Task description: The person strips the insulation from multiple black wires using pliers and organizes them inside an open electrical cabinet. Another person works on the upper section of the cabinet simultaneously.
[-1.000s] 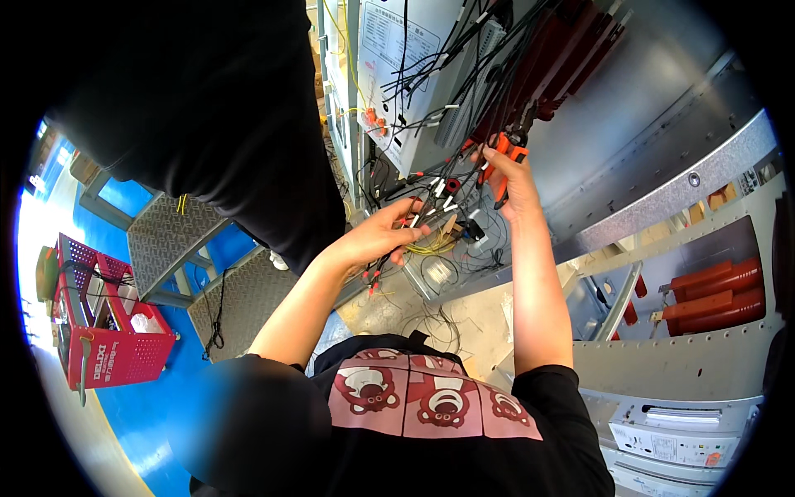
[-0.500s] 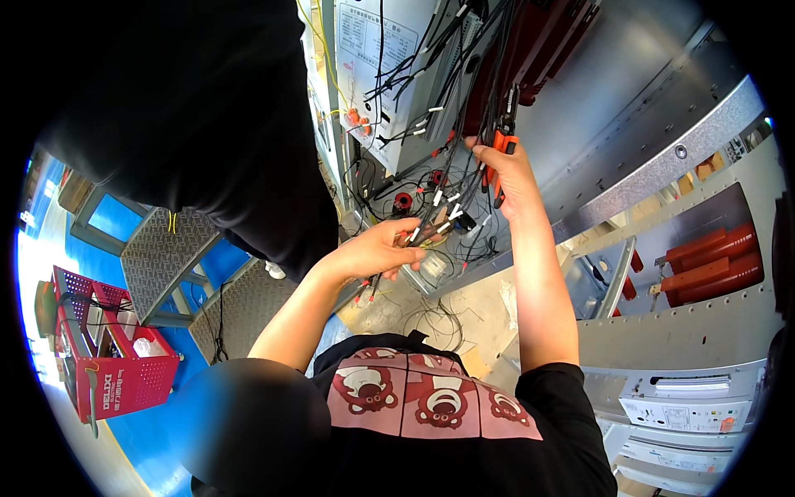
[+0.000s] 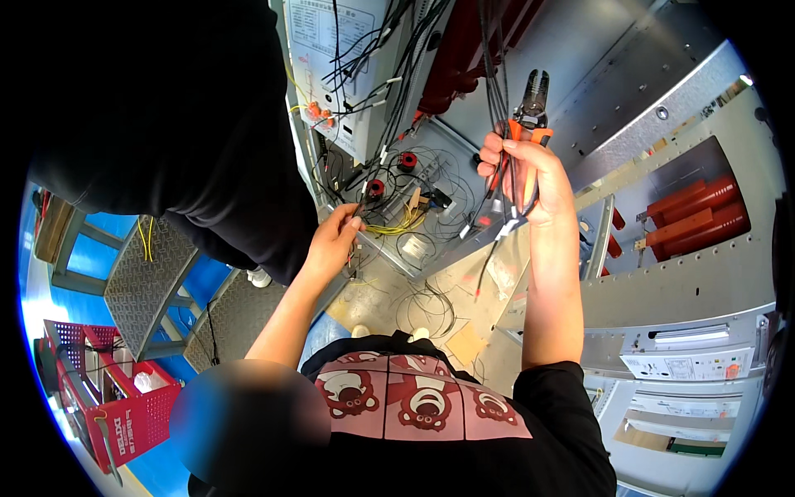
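My right hand [image 3: 534,178] is closed around orange-handled wire strippers [image 3: 534,99], their dark jaws pointing up and spread apart. The same hand grips a bundle of black wires [image 3: 494,79] that runs down from above, with white-sleeved ends hanging below the fingers. To the left, my left hand [image 3: 334,240] pinches other thin black wires [image 3: 389,137] beside the light grey cabinet panel [image 3: 331,37]. Its fingertips partly cover how many it holds. Below and between the hands, yellow wires [image 3: 402,225] and two red-and-black round parts [image 3: 375,189] lie among loose black wires.
A person in black trousers [image 3: 174,124] stands at the left, by grey metal steps [image 3: 149,265]. A red perforated basket [image 3: 124,431] holds items at the lower left. Dark red cylinders [image 3: 704,211] show in the right-hand cabinet. Cardboard [image 3: 466,344] and wire scraps litter the floor.
My hands have moved apart, the left one leftward. White-sleeved wire ends formerly by my left hand now hang from my right, and the strippers' jaws have spread. The view has shifted slightly.
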Demonstrator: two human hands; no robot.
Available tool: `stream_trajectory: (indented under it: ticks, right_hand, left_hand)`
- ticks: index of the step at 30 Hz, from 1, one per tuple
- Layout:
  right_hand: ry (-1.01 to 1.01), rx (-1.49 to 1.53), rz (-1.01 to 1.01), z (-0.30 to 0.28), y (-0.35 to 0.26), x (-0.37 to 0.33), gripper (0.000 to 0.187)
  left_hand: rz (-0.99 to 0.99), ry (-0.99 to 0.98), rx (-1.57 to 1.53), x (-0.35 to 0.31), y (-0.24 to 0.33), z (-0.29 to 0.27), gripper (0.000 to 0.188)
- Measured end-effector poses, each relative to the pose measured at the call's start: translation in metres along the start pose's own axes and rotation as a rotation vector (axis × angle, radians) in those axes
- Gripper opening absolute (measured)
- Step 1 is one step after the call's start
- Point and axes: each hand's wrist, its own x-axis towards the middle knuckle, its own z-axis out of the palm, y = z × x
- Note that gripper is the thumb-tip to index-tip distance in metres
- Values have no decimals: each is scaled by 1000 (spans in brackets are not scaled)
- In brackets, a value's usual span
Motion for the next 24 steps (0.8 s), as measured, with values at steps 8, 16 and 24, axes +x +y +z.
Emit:
stream_trajectory:
  ticks: [8,16,24]
  right_hand:
    - [-111,328,58,14,6,-14,23]
    - [-199,242,71,35,2,-19,20]
    - [-253,156,54,25,-6,-31,27]
  left_hand:
    - [731,304,556,-26,41,46,71]
    - [1327,403,360,10,118,123,83]
    - [958,271,-389,-35,167,133,20]
